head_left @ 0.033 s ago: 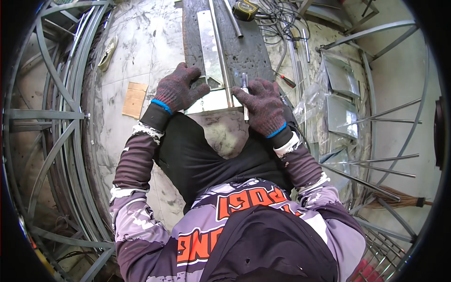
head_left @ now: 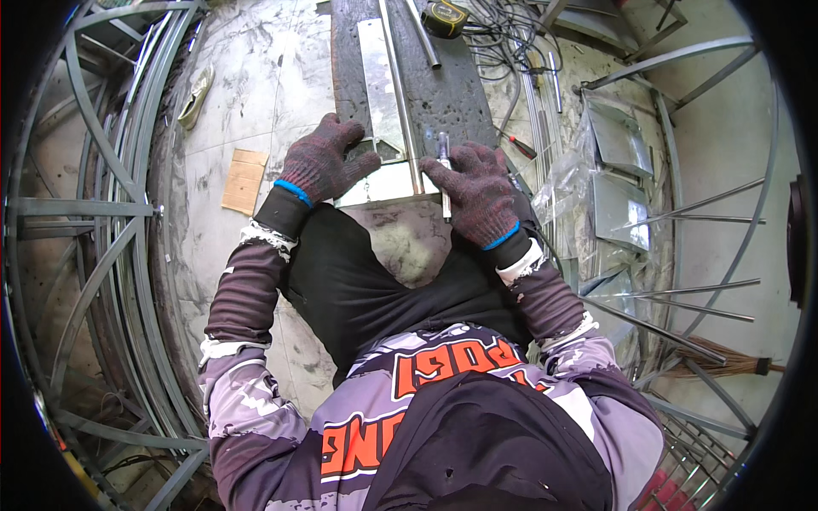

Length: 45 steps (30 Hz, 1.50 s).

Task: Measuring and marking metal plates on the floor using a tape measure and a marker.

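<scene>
Seen from above, a person crouches over a dark board point(head_left: 443, 94) lying on a stained concrete floor point(head_left: 256, 77). Both hands wear dark knitted gloves with blue cuffs. The left hand point(head_left: 322, 160) lies flat, fingers spread, pressing on the left end of a shiny metal plate point(head_left: 383, 180) that rests across the near end of the board. The right hand point(head_left: 477, 192) rests just beside the plate's right end, its fingers curled around a slim marker pen point(head_left: 444, 175) held upright along the hand, tip pointing away from the body. A thin metal rod point(head_left: 397, 85) runs lengthwise up the board between the two hands, over a long bright metal strip point(head_left: 375, 77). A yellow tape measure point(head_left: 446, 17) sits at the far end of the board. A piece of cardboard point(head_left: 244, 180) lies on the floor left of the left hand. Curved steel frames point(head_left: 94, 204) ring the scene, and folded sheet-metal pieces point(head_left: 618, 170) lie to the right.
</scene>
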### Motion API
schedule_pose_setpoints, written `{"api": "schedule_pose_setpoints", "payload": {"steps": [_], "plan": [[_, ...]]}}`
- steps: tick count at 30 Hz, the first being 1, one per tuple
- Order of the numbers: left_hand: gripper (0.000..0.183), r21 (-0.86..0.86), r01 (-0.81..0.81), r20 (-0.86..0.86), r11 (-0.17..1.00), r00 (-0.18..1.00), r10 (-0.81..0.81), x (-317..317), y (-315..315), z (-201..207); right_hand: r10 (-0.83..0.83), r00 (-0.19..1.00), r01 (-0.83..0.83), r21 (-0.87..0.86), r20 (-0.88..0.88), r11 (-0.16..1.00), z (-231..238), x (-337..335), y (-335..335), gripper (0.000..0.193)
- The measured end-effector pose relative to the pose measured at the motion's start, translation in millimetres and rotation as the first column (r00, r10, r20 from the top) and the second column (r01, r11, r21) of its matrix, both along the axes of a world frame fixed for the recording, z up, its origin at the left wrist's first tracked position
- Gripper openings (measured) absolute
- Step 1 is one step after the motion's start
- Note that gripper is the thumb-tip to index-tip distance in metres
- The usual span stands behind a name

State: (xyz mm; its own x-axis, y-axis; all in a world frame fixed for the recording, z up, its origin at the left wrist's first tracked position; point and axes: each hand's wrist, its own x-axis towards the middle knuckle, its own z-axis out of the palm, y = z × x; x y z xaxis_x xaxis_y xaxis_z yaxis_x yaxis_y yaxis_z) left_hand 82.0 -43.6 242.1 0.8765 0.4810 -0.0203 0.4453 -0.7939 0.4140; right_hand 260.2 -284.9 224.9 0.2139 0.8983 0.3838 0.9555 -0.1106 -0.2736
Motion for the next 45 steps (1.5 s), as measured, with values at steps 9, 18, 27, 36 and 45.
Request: {"api": "schedule_pose_setpoints", "payload": {"steps": [9, 18, 27, 36, 45], "plan": [[0.046, 0.008, 0.051, 0.041, 0.999, 0.998, -0.051, 0.4, -0.9, 5.2, -0.003, 1.0, 0.003, 0.023, -0.009, 1.0, -0.3, -1.7, -0.4, 0.052], [0.037, 0.046, 0.112, 0.031, 0.993, 0.993, -0.114, 1.0, 1.4, 2.4, 0.007, 0.999, -0.006, 0.018, -0.035, 1.0, 2.4, -1.3, 1.2, 0.052], [0.038, 0.072, 0.154, 0.091, 0.985, 0.983, -0.16, 1.4, 2.7, 1.3, 0.001, 0.999, 0.0, 0.019, -0.042, 1.0, -3.7, -0.3, 1.5, 0.052], [0.043, 0.019, 0.138, 0.069, 0.99, 0.988, -0.139, 1.0, 2.7, 10.7, -0.006, 1.0, 0.007, 0.046, -0.031, 0.999, -5.7, 0.8, -0.2, 0.054], [0.044, -0.044, 0.118, 0.001, 0.992, 0.993, -0.118, 1.1, 3.8, 15.9, -0.018, 0.999, 0.018, 0.018, -0.035, 1.0, -3.3, 0.6, -2.0, 0.054]]}}
